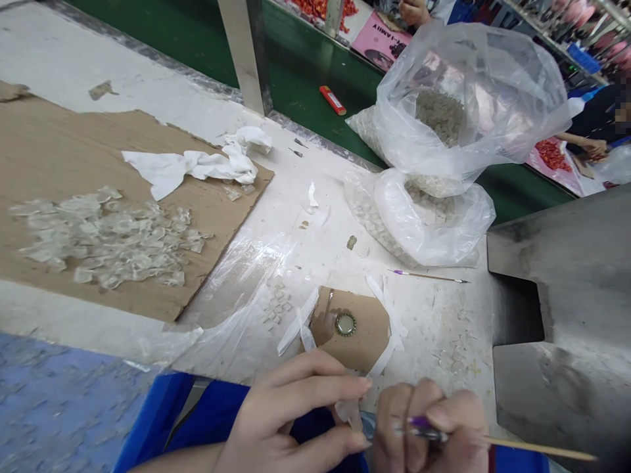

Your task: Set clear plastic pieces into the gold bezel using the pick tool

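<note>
At the front edge of the table, my left hand (290,414) pinches a small translucent plastic-looking piece (349,414) between thumb and fingers. Close beside it, my right hand (438,424) is closed round a thin brush (532,447) with a purple band and a light wooden handle. The brush's tip end is hidden or blurred near the clear piece. Just beyond both hands lies a square of cardboard (365,351) held with white tape. A bottle cap (346,324) rests on it, beside a wet patch. A second thin brush (428,276) lies farther back.
Many translucent pieces (118,236) are heaped on a large cardboard sheet (148,305), near crumpled white cloth (197,165). Filled plastic bags (409,223) stand behind. A metal housing (562,276) bounds the right. A red lighter-like object (332,100) lies on the green belt (305,72). Other people's hands (594,146) show beyond.
</note>
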Available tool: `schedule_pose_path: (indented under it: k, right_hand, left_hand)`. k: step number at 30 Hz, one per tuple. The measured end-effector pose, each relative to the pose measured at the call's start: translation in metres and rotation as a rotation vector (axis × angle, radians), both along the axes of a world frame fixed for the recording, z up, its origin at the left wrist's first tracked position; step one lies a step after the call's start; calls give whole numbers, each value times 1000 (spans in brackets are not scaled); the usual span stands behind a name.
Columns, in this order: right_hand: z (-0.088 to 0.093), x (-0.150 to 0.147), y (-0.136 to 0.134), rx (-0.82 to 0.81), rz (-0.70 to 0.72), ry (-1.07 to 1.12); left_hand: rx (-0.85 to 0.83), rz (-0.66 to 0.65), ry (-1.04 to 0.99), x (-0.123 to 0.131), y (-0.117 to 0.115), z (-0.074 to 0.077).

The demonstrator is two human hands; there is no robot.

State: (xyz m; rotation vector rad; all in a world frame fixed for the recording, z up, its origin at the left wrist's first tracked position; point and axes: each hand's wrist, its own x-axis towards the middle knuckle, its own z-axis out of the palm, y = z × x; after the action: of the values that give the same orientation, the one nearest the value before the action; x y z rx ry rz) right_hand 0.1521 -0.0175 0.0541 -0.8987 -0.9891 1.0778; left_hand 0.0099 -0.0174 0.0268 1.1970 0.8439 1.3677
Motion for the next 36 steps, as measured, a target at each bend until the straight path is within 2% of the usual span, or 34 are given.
schedule_pose_path:
  k: [2, 5, 8, 10, 13, 16, 20, 24, 31, 36]
  right_hand:
    - [-4, 7, 6, 43, -65, 10]
    - [-14, 9, 8, 82, -180, -86]
    - [-23, 7, 5, 121, -170, -198]
    - [-25, 9, 3, 88, -92, -296]
    - [-22, 19, 2, 6, 117, -467]
    - [-23, 28, 2, 6, 246, -425]
    - [-36, 31, -2, 39, 269, -254]
    - [-44, 32, -7, -3, 297, -169]
    - [-23, 32, 4, -184, 470, -76]
    - [-10, 22, 12, -195, 353, -117]
  left_hand:
    - [-41, -60, -78, 1, 1, -1]
    - [-138, -137, -183, 2, 4, 0]
    - [-212, -191, -277, 2, 6, 2]
    - [-257, -242, -340, 3, 6, 4]
    - [-330, -320, -421, 4, 5, 5]
    - [-370, -358, -478, 6, 5, 6]
    - [-396, -347, -458, 3, 5, 5]
    - [-395, -351, -408, 1, 6, 6]
    - [-192, -178, -183, 4, 2, 2]
    - [-251, -163, -260, 5, -1, 3]
